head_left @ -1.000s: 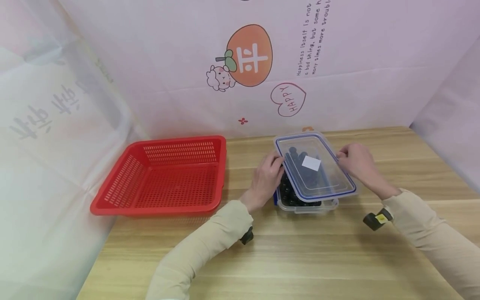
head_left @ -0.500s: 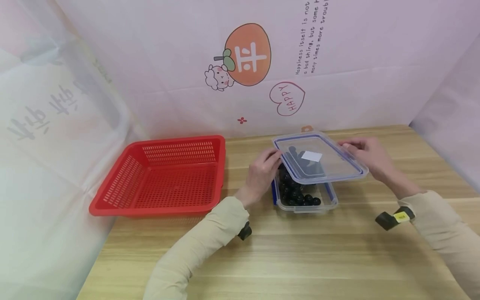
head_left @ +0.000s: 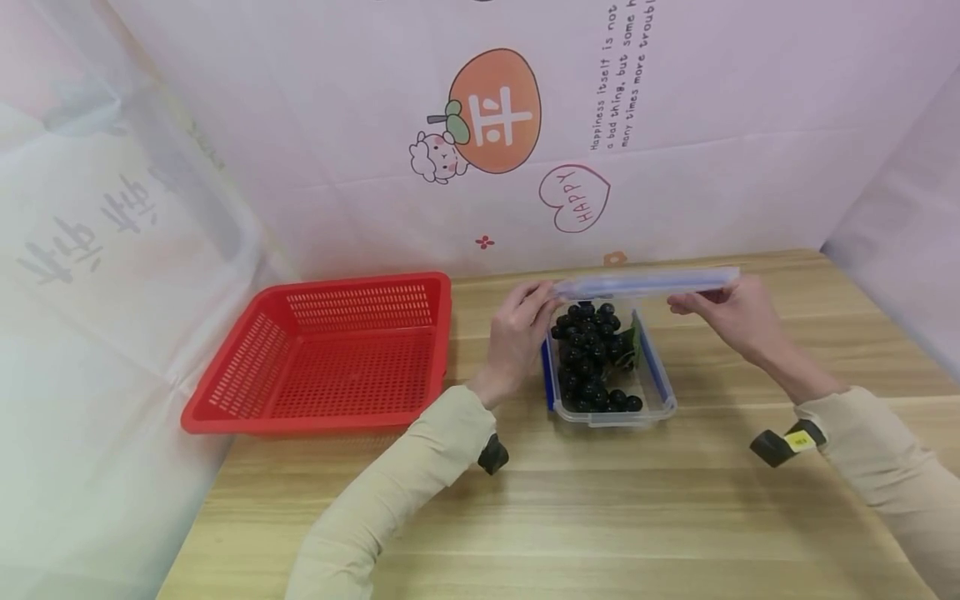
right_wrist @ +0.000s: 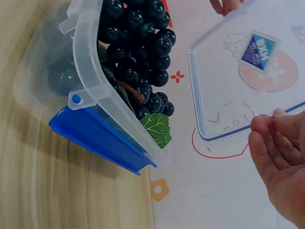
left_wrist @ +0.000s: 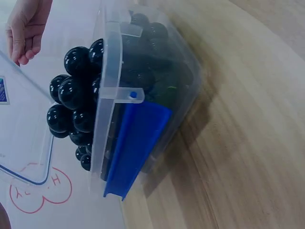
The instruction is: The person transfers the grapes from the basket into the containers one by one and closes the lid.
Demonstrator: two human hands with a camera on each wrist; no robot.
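Observation:
A clear plastic lid (head_left: 648, 283) is held up above the back of a clear food container (head_left: 656, 410), seen nearly edge-on in the head view. My right hand (head_left: 738, 317) pinches the lid's right edge between thumb and fingers, as the right wrist view also shows. At the opposite edge, my left hand (head_left: 516, 333) grips the lid with bent fingers. Inside the uncovered container lies a bunch of dark grapes (head_left: 588, 354) with a brown stem and a green leaf (right_wrist: 157, 129). Blue side latches (left_wrist: 136, 148) hang down from the container's rim.
To the left stands a red perforated plastic basket (head_left: 442, 333) on the wooden table (head_left: 600, 517). A printed white cloth (head_left: 337, 167) rises behind the table's back edge. Black wrist cameras (head_left: 780, 446) sit below both cuffs.
The lid has lifted off the container and tilted from nearly flat to edge-on, uncovering the grapes. My right hand has moved right and turned with it; my left hand has shifted slightly left.

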